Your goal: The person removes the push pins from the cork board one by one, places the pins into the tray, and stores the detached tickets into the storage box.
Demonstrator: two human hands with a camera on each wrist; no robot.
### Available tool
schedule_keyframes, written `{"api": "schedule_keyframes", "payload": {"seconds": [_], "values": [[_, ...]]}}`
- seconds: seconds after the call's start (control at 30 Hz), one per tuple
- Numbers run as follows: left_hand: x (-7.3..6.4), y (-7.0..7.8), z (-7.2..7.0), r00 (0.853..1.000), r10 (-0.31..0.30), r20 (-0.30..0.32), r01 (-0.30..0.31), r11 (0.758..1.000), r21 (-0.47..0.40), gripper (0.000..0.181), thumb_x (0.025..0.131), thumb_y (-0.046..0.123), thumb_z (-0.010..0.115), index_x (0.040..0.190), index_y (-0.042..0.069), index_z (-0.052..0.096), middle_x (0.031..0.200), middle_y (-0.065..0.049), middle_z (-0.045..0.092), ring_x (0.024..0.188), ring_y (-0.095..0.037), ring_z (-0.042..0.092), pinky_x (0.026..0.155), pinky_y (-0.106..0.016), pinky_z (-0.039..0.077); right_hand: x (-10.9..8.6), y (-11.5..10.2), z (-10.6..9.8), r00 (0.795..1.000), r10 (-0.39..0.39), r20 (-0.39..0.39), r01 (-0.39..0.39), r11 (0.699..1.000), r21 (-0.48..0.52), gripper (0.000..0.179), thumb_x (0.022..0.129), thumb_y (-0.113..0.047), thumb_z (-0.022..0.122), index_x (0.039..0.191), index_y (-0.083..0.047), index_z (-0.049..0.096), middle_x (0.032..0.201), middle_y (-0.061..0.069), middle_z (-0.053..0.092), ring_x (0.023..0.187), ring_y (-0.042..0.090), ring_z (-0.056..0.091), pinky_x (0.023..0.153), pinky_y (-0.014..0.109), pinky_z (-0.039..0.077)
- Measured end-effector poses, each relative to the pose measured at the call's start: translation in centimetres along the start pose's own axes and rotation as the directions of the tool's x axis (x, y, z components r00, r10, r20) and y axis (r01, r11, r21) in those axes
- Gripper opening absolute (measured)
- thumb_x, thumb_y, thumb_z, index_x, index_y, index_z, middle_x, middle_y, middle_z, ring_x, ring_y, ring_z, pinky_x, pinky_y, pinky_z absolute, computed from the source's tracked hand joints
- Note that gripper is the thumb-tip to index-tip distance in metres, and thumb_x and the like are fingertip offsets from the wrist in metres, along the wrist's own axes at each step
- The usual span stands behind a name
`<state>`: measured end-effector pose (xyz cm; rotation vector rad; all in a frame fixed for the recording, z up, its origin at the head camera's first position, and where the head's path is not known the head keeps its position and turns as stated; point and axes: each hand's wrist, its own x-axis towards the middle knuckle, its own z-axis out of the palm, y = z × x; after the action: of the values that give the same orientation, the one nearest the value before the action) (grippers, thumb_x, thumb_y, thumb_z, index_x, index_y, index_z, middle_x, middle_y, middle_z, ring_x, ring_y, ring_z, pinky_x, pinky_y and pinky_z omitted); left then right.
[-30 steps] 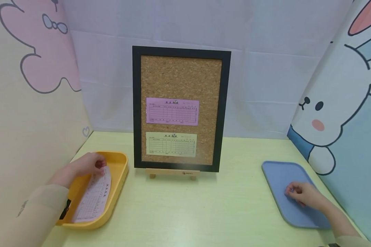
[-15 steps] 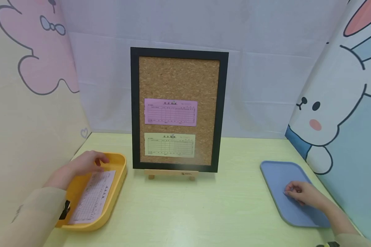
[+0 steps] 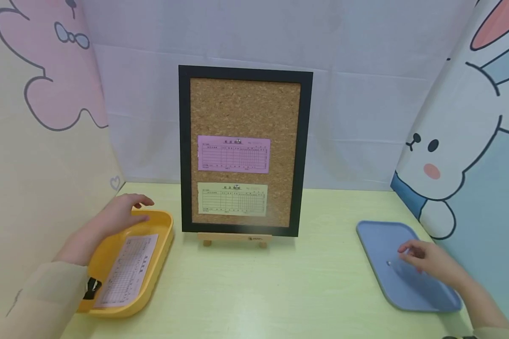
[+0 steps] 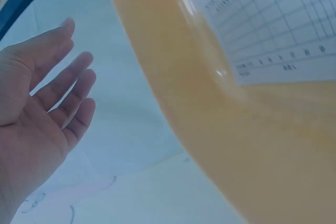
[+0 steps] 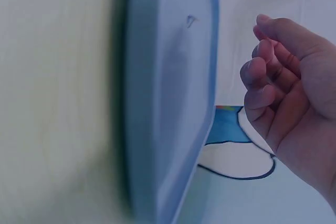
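My left hand (image 3: pixel 118 215) hovers at the far end of the yellow tray (image 3: pixel 163 256), its fingers relaxed and holding nothing. In that tray lies a pale pink printed receipt slip (image 3: pixel 129 270); the left wrist view shows one end of the slip (image 4: pixel 273 30). On the right, my right hand (image 3: pixel 430 261) hangs over the blue tray (image 3: pixel 381 231) with loosely bent fingers and nothing between them. A small metallic pushpin (image 3: pixel 388 263) rests on the tray just left of its fingertips; the right wrist view catches the pin (image 5: pixel 190 21) too.
A black-framed cork board (image 3: pixel 246 103) stands on a small wooden easel (image 3: pixel 235 237) at the table's back. Pinned to it are a purple slip (image 3: pixel 233 157) and, below, a pale yellow slip (image 3: pixel 232 202). Cartoon-printed walls (image 3: pixel 454 155) rise on both sides.
My left hand has let go of the pink slip, which now lies flat in the yellow tray, and has risen away. The right hand has released the pushpin onto the blue tray and lifted slightly.
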<state>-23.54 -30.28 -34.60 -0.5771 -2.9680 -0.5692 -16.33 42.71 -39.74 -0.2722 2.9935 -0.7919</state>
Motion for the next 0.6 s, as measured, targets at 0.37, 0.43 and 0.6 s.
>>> {"api": "schedule_keyframes", "payload": {"seconds": [0.37, 0.43, 0.6], "values": [[0.5, 3.5, -1.4, 0.988, -0.008, -0.153, 0.006, 1.0, -0.016, 0.037, 0.085, 0.018, 0.07, 0.118, 0.004, 0.058, 0.127, -0.023, 0.053, 0.118, -0.045, 0.042, 0.098, -0.061, 0.031, 0.3, -4.1, -1.5, 0.95, -0.17, -0.261, 0.147, 0.984, -0.104, 0.012, 0.081, -0.014, 0.074, 0.09, -0.011, 0.066, 0.072, -0.014, 0.06, 0.067, -0.006, 0.05, 0.054, 0.021, 0.041], [0.5, 4.1, -1.7, 0.983, -0.004, -0.181, -0.001, 1.0, -0.03, 0.037, 0.085, 0.017, 0.069, 0.118, 0.003, 0.058, 0.127, -0.023, 0.053, 0.119, -0.044, 0.041, 0.098, -0.062, 0.03, 0.2, -5.0, -1.8, 0.948, -0.155, -0.279, 0.131, 0.986, -0.105, 0.013, 0.082, -0.017, 0.073, 0.092, -0.013, 0.065, 0.073, -0.013, 0.061, 0.067, -0.007, 0.051, 0.054, 0.021, 0.042], [0.6, 5.7, -2.1, 0.964, 0.003, -0.267, -0.024, 0.997, -0.075, 0.037, 0.086, 0.017, 0.069, 0.119, 0.003, 0.058, 0.126, -0.019, 0.055, 0.119, -0.041, 0.042, 0.099, -0.06, 0.03, 0.1, -7.4, -2.3, 0.947, -0.144, -0.287, 0.119, 0.987, -0.105, 0.014, 0.085, -0.02, 0.071, 0.096, -0.015, 0.065, 0.078, -0.01, 0.064, 0.07, -0.008, 0.052, 0.057, 0.017, 0.044]]}}
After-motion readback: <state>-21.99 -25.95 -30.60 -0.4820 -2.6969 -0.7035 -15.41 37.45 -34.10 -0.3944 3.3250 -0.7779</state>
